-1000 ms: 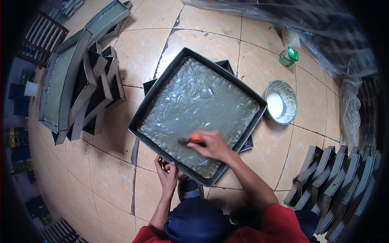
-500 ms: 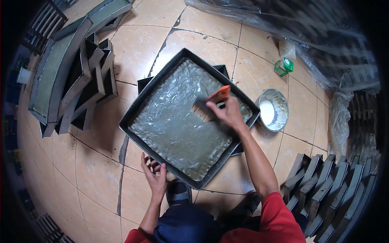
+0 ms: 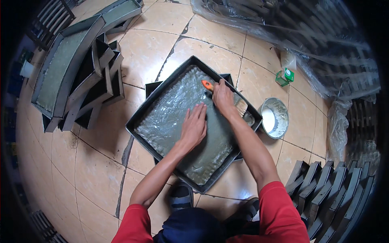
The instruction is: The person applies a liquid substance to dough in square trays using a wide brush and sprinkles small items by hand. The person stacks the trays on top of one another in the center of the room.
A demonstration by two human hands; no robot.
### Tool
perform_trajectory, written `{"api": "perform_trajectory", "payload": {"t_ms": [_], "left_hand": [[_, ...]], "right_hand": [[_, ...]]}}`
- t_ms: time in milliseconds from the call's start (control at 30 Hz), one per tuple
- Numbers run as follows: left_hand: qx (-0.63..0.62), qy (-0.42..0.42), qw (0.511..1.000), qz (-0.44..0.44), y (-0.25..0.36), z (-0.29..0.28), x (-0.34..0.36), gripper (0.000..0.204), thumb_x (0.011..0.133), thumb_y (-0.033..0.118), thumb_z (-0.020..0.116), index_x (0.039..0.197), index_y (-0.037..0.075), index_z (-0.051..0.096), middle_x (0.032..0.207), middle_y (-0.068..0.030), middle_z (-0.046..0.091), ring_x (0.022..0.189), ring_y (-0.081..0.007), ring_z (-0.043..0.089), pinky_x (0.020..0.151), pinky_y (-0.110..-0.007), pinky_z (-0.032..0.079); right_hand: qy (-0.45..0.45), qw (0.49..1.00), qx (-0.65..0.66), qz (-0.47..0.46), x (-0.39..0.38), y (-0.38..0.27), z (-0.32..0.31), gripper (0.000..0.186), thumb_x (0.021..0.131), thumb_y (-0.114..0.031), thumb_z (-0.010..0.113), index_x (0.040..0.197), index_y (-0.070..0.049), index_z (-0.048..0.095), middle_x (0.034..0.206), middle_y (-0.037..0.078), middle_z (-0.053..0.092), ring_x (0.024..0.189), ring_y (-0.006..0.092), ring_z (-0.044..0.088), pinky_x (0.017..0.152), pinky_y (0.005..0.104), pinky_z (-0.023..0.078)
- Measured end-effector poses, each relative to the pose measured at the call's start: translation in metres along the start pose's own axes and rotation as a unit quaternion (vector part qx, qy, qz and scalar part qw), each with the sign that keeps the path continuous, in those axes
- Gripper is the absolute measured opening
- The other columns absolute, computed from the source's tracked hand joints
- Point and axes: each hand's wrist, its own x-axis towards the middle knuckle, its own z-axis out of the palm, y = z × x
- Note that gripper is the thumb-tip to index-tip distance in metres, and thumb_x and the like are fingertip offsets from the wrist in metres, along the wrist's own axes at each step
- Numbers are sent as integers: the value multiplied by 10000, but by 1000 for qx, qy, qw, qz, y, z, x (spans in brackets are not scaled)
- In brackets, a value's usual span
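A square, dark metal tray [image 3: 144, 108] stands turned cornerwise in front of me, its inside covered by a wet, glossy grey-green layer [image 3: 170, 113]. My left hand [image 3: 194, 127] lies on that layer near the tray's middle, fingers stretched out and holding nothing. Toward the tray's right side, my right hand [image 3: 223, 97] grips a brush [image 3: 207, 85] by its orange handle. The brush's pale bristles show past the wrist, close to the right corner; its middle is hidden under the hand.
Beyond the tray's right corner is a metal bowl [image 3: 279, 125] with white contents. A green carton [image 3: 285, 76] stands farther back. Stacked trays [image 3: 77, 77] rise at left; several metal tins [image 3: 328, 190] lean in a row at lower right. Clear plastic sheeting [image 3: 291, 36] covers things at far right.
My left hand has left the tray's near left edge and now lies on the layer inside. My right hand has shifted slightly up and left, the brush turning so its bristles point right.
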Motion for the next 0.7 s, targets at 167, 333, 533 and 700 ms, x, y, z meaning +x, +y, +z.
{"api": "perform_trajectory", "payload": {"t_ms": [167,333,533,700], "left_hand": [[97,-52,994,5,-25,28,10,620,911,124,528,1468,-61,327,1552,-220,312,1422,-370,342,1176,-526,240],[106,-56,993,10,-21,39,13,640,907,139,529,1477,-54,312,1560,-218,297,1430,-362,331,1177,-519,242],[123,-69,990,4,-25,43,13,631,919,156,517,1480,-44,310,1572,-200,282,1444,-339,312,1186,-512,229],[112,-72,991,-2,-28,45,10,640,920,155,516,1489,-39,296,1575,-199,278,1450,-339,301,1191,-508,220]], "right_hand": [[70,995,-67,-6,6,-28,15,113,885,-96,576,882,-17,658,971,135,612,814,252,684,643,349,589],[43,995,-83,-26,8,-22,18,103,889,-113,581,883,-36,650,943,111,620,843,227,674,658,335,591],[40,993,-109,7,11,-27,23,95,898,-131,586,890,-45,625,930,120,622,850,221,673,646,325,589],[41,996,-77,-18,9,-27,20,93,899,-95,580,977,-46,590,917,146,636,840,274,687,661,366,591]]}}
